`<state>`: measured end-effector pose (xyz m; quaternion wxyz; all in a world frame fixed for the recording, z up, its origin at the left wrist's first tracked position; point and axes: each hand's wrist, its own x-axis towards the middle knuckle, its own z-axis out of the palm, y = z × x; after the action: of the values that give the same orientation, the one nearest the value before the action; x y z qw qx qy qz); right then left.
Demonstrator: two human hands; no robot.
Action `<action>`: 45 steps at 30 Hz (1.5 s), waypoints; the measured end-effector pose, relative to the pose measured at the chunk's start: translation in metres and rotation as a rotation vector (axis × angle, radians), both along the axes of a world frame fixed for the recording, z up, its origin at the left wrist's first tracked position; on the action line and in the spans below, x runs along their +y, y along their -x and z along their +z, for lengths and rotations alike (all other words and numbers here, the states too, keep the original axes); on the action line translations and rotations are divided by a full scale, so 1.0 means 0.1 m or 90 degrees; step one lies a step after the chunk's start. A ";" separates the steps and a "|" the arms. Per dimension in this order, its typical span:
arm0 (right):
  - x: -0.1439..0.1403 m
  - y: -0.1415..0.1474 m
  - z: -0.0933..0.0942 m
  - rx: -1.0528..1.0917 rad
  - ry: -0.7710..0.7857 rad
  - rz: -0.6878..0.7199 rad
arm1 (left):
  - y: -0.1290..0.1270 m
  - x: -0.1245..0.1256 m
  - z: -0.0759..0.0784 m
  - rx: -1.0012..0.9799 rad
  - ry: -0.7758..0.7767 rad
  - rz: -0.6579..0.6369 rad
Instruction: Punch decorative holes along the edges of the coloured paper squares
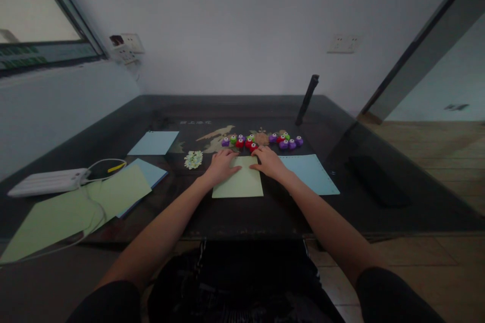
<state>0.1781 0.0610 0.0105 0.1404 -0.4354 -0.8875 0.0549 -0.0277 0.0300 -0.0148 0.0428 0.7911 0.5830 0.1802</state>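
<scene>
- On table [265, 212]: left hand [222, 164] flat, released, pressing green sheet [238, 184]
- right hand [270, 161] flat, released, on sheet's top edge
- paper punches [261, 140] just behind hands

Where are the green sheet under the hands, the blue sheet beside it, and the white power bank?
green sheet [238, 186]: head view, bare lower middle of the sheet.
blue sheet [312, 176]: head view, centre of the sheet.
white power bank [47, 181]: head view, middle of its top face.
</scene>
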 end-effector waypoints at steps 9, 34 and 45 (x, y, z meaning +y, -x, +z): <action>0.05 0.00 -0.03 0.207 0.107 -0.009 | 0.00 0.02 0.02 -0.057 -0.030 -0.015; 0.23 -0.18 0.06 0.473 0.254 -0.001 | 0.10 0.06 0.23 -0.540 -0.017 0.079; 0.28 -0.26 0.16 0.690 0.240 -0.079 | 0.07 -0.04 0.24 -0.657 0.230 0.057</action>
<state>0.2041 0.0893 0.0265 0.4979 -0.4137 -0.6368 0.4188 -0.0351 0.0263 0.0091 0.4507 0.5544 0.5412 0.4434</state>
